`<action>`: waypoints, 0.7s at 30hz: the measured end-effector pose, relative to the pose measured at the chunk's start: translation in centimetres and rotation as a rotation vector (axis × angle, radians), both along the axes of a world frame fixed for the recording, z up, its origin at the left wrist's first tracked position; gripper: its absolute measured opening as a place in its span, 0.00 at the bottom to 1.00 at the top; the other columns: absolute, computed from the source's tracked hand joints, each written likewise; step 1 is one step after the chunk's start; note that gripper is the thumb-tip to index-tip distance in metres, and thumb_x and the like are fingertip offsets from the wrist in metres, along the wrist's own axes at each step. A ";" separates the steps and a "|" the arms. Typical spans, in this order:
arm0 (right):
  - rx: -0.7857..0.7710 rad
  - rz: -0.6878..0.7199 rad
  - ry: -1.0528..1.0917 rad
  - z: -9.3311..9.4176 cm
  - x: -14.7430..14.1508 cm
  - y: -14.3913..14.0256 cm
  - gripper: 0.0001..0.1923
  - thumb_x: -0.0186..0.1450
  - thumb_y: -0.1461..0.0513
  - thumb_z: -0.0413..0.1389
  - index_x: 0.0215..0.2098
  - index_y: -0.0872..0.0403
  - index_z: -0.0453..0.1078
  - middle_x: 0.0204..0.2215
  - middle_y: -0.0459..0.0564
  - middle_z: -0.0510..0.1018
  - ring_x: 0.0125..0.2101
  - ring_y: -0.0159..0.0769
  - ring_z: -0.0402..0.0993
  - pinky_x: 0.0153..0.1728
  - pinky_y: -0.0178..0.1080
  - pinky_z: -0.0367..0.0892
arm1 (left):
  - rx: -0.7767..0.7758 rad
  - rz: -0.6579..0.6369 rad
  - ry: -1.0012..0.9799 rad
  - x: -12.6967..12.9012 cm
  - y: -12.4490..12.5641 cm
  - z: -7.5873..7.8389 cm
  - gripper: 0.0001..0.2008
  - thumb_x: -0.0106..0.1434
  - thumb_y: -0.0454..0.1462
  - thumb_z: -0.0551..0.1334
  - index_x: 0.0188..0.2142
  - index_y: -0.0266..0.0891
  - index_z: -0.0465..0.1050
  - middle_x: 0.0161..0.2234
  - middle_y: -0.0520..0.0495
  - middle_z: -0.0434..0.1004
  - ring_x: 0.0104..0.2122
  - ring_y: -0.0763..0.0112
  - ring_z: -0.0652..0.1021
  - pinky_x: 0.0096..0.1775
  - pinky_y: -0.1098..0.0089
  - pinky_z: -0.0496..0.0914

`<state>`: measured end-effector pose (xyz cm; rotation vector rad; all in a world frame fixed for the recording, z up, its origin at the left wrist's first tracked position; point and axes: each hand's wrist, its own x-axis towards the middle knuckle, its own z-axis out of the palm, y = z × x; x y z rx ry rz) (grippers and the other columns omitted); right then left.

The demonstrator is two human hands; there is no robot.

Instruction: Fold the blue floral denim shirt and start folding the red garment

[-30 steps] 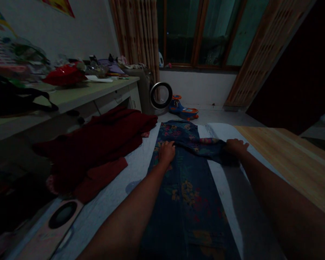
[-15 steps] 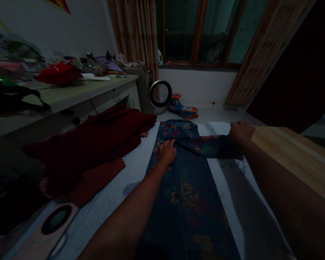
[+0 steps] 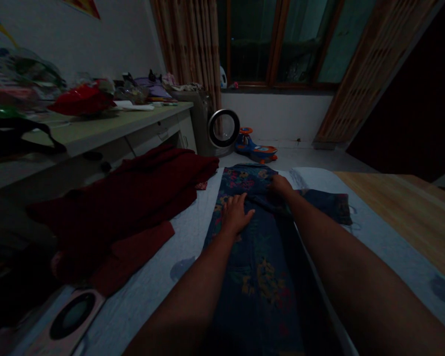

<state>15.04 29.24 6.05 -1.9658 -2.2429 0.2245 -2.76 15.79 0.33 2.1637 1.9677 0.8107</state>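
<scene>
A dark blue floral garment (image 3: 259,277) lies lengthwise on the pale sheet (image 3: 163,291), one sleeve (image 3: 330,205) stretching out to the right. Flat on its upper part rests my left hand (image 3: 236,215), fingers spread and thumb apart. My right hand (image 3: 281,187) is at the garment's right edge, where the sleeve joins the body. Its fingers are curled down and seem to pinch the cloth, though the fingertips are partly hidden. My right forearm crosses over part of the sleeve and the garment's right side.
Dark red clothes (image 3: 133,198) are heaped on the left of the sheet. Nearer me is a pink panel with a black ring (image 3: 72,316). A cluttered desk (image 3: 133,123) runs along the left, a wooden board (image 3: 396,202) lies right, and a ride-on toy (image 3: 255,148) stands beyond.
My right hand has moved left from the sleeve's outer part to near the shoulder. The sleeve now lies spread with its cuff showing. My left hand's fingers have spread out.
</scene>
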 end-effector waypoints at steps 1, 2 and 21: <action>-0.003 -0.013 -0.003 0.1 -0.2 0.2 0.15 0.60 0.61 0.58 0.45 0.57 0.75 0.43 0.60 0.79 0.44 0.47 0.76 0.39 0.36 0.65 | -0.004 0.001 -0.005 0.0 0.0 0.0 0.32 0.62 0.46 0.59 0.63 0.41 0.55 0.56 0.43 0.67 0.56 0.56 0.64 0.56 0.59 0.59; 0.004 -0.032 -0.006 0.3 -0.3 0.5 0.14 0.61 0.61 0.57 0.44 0.57 0.76 0.42 0.60 0.79 0.43 0.47 0.76 0.38 0.36 0.65 | -0.008 0.002 -0.009 0.0 0.0 0.0 0.33 0.62 0.44 0.59 0.64 0.41 0.53 0.57 0.43 0.67 0.56 0.56 0.64 0.56 0.58 0.58; 0.281 0.115 0.004 -2.7 -3.2 -2.0 0.22 0.66 0.60 0.50 0.57 0.56 0.63 0.56 0.61 0.67 0.55 0.48 0.63 0.55 0.46 0.58 | -0.059 -0.173 -0.079 -0.1 0.4 0.3 0.24 0.61 0.30 0.52 0.56 0.42 0.70 0.58 0.49 0.71 0.59 0.65 0.67 0.61 0.60 0.57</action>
